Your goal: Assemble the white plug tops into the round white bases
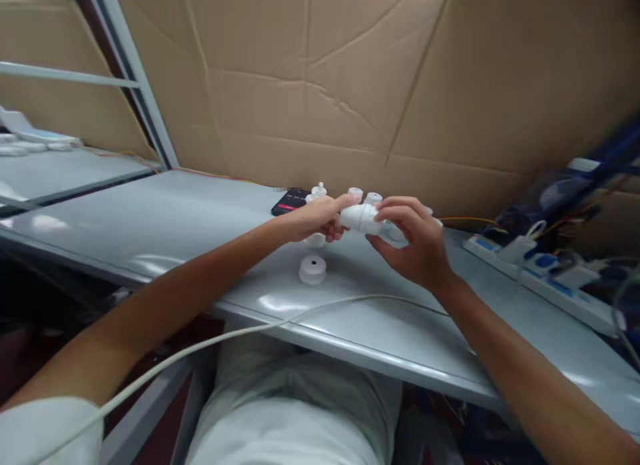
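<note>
Above the grey table I hold a white ribbed plastic cylinder lying sideways between my hands. My left hand has its thumb against the left end, with the other fingers curled below. From the right, my right hand grips the cylinder between thumb and fingers; something clear shows under its palm. A round white cap with a dark centre hole sits on the table just in front. Behind my hands stand several more small white parts, among them a knobbed piece and a short cylinder, partly hidden.
A dark phone lies behind my left wrist. A pale cable crosses the front of the grey table. Power strips with plugs run along the right side. A cardboard wall closes off the back, beside a metal post.
</note>
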Motion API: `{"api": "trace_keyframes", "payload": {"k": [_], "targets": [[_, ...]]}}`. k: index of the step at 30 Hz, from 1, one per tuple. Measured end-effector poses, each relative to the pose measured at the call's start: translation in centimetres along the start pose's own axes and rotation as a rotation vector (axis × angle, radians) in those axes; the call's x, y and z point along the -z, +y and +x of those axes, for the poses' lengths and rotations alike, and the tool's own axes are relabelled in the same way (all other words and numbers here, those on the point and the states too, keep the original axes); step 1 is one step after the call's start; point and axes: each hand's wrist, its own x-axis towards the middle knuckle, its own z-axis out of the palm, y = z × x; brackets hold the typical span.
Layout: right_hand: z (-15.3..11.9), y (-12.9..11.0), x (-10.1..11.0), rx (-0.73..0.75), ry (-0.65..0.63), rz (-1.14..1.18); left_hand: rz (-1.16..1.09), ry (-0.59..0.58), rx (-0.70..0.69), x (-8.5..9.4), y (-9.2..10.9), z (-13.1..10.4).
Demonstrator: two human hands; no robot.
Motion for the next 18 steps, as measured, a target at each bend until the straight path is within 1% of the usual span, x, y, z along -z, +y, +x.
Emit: {"api": "trace_keyframes", "payload": {"k": [2, 3, 4, 6, 8, 10, 11, 12, 13, 16, 18], "targets": [[0.0, 0.2, -0.1, -0.041, 0.01, 0.052, 0.0, -0.023, -0.069, 0.1, 0.0, 0.0], [-0.1, 0.4, -0.2, -0.096, 0.024, 0.104, 0.001, -0.034, -0.124, 0.2, 0.1, -0.1], [-0.1, 0.6, -0.4, -0.173, 0.034, 0.169, 0.003, -0.04, -0.189, 0.3, 0.1, -0.1], [0.0, 1.0, -0.9, -0.376, 0.026, 0.32, 0.012, -0.047, -0.316, 0.6, 0.2, -0.3], [0.0, 1.4, -1.3, -0.595, -0.02, 0.465, 0.032, -0.068, -0.411, 0.6, 0.1, -0.3], [0.1, 1.6, -1.6, -0.753, -0.094, 0.553, 0.055, -0.1, -0.457, 0.6, 0.0, -0.3], [0.1, 1.7, -1.6, -0.781, -0.112, 0.556, 0.064, -0.107, -0.458, 0.5, 0.0, -0.3], [0.1, 1.8, -1.5, -0.766, -0.109, 0.534, 0.069, -0.103, -0.447, 0.4, -0.1, -0.3], [0.1, 1.9, -1.4, -0.71, -0.092, 0.496, 0.07, -0.092, -0.419, 0.3, -0.1, -0.3], [0.1, 2.1, -0.8, -0.442, -0.029, 0.361, 0.061, -0.005, -0.289, 0.2, 0.0, -0.4], [0.0, 2.2, -0.7, -0.325, -0.041, 0.301, 0.073, 0.052, -0.215, 0.2, 0.1, -0.5]]}}
